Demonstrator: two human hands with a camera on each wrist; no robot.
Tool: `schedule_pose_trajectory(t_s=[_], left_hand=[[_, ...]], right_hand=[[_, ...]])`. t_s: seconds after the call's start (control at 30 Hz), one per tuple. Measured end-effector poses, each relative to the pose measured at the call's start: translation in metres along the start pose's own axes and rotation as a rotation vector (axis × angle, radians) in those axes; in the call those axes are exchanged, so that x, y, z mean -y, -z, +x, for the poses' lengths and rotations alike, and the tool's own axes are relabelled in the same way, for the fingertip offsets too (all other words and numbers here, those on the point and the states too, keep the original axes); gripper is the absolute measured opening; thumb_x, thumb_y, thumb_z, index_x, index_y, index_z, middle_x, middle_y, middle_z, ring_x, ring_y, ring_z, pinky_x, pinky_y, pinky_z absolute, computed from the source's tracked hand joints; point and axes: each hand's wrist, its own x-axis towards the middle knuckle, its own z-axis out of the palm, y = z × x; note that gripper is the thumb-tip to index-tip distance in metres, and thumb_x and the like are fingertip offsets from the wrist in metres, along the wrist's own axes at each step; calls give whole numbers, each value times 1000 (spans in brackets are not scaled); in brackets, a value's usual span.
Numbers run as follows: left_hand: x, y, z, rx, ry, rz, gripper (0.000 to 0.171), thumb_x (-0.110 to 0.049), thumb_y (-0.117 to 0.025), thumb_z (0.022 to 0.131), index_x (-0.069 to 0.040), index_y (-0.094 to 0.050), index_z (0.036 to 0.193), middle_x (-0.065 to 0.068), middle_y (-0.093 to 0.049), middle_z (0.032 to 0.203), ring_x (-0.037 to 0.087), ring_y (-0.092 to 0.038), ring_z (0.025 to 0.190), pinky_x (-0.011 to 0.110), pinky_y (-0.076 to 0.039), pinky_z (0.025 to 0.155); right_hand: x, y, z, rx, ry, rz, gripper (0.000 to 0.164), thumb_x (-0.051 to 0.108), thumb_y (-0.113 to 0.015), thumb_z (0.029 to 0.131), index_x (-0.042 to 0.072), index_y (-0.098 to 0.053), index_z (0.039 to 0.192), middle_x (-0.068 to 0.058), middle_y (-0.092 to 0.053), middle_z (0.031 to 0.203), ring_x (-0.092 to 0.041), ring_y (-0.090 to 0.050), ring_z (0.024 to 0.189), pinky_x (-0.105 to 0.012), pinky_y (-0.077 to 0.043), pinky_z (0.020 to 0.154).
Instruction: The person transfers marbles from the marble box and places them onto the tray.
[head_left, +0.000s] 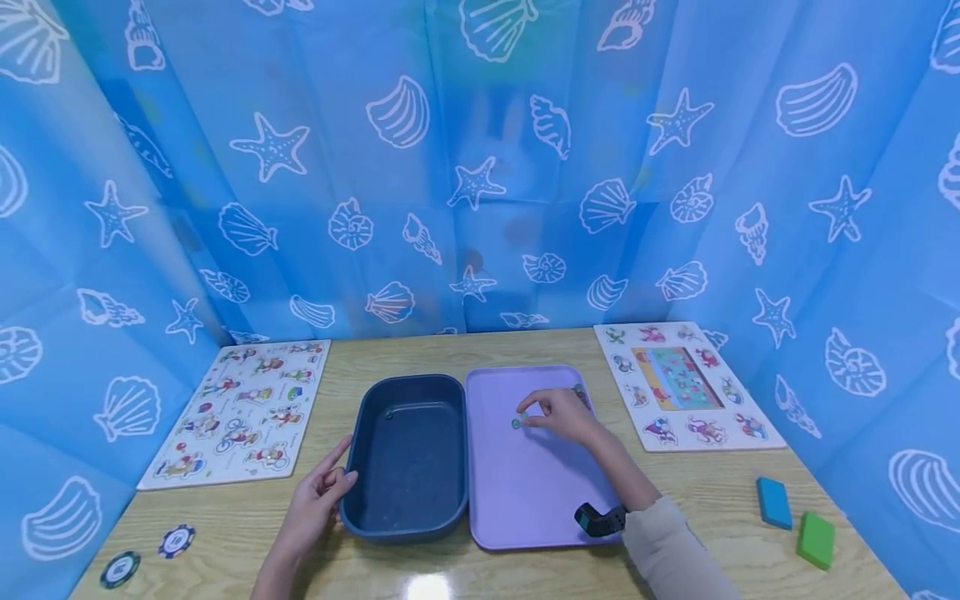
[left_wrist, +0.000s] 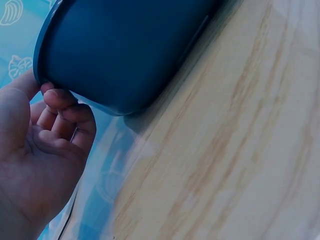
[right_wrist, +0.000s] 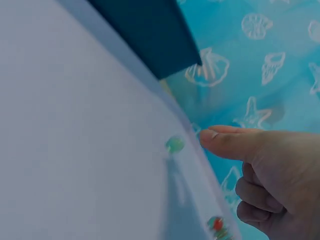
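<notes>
My left hand (head_left: 315,498) grips the left side of a dark blue plastic tub (head_left: 408,517), fingertips at its rim. In the left wrist view the curled fingers (left_wrist: 59,99) meet the tub wall. My right hand (head_left: 557,414) is over a lilac tray (head_left: 517,500), thumb and index finger brought together, the other fingers curled. Just beside those fingertips is a small green glass marble (right_wrist: 175,145), apart from the thumb in the right wrist view. I cannot tell whether another marble is pinched there. Several coloured marbles (right_wrist: 217,224) lie at the tray's edge. One small marble (head_left: 388,414) is inside the tub.
Picture puzzle boards lie at the left (head_left: 247,408) and right (head_left: 686,387). Two poker chips (head_left: 177,541) are at the front left. A blue block (head_left: 774,502) and a green block (head_left: 816,540) sit at the right. A blue shell-print curtain (head_left: 480,250) surrounds the wooden table (head_left: 360,575).
</notes>
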Motion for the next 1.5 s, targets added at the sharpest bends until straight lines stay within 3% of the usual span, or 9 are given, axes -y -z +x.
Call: schedule_pose_trajectory(t_s=[0.23, 0.5, 0.63, 0.8, 1.13, 1.3, 1.5], left_hand=[[0, -2, 0, 5, 11, -10, 53, -18, -57, 88, -16, -36, 137, -5, -38, 60, 8, -38, 43, 20, -36, 43], [0, -2, 0, -3, 20, -6, 53, -17, -56, 88, -17, -36, 137, -5, -37, 61, 8, -37, 44, 20, -36, 43], [1, -1, 0, 1, 19, -6, 53, -18, -56, 88, -18, -36, 138, -4, -38, 61, 9, -37, 44, 20, -36, 43], [0, 1, 1, 6, 12, -3, 54, -20, -56, 88, -18, -35, 138, -4, -38, 61, 8, -37, 45, 20, -36, 43], [1, 1, 1, 18, -4, -16, 55, -19, -56, 88, -17, -34, 138, -5, -38, 60, 7, -36, 44, 19, -36, 43], [2, 2, 0, 21, -19, -20, 55, -19, -57, 88, -15, -34, 139, -5, -36, 59, 6, -35, 42, 19, -35, 41], [3, 2, 0, 30, -48, -24, 56, -19, -57, 88, -12, -34, 138, -6, -36, 60, 5, -35, 43, 19, -35, 41]], right_hand=[[-22, -10, -7, 15, -59, -22, 14, 21, -71, 76, 21, -69, 90, 6, -37, 50, -7, -30, 44, -20, -27, 42], [-20, -11, -6, -6, -44, -25, 20, 21, -71, 75, 22, -69, 95, 7, -36, 49, -6, -29, 44, -20, -28, 43], [2, -5, 2, -17, 3, 18, 18, 21, -69, 78, 20, -68, 96, 6, -34, 50, -5, -27, 43, -20, -27, 41], [47, -2, 24, -12, 64, 100, 18, 22, -66, 81, 18, -68, 99, 4, -31, 50, -9, -26, 43, -22, -25, 41], [127, -33, 80, 125, 208, 94, 27, 32, -62, 83, 18, -65, 105, 4, -31, 51, -12, -33, 45, -22, -30, 46], [140, -60, 102, 180, 228, 35, 23, 29, -63, 83, 20, -65, 105, 5, -36, 56, -10, -33, 47, -20, -29, 48], [137, -91, 118, 242, 168, -56, 19, 25, -63, 83, 24, -66, 102, 5, -37, 53, -8, -33, 45, -18, -28, 45]])
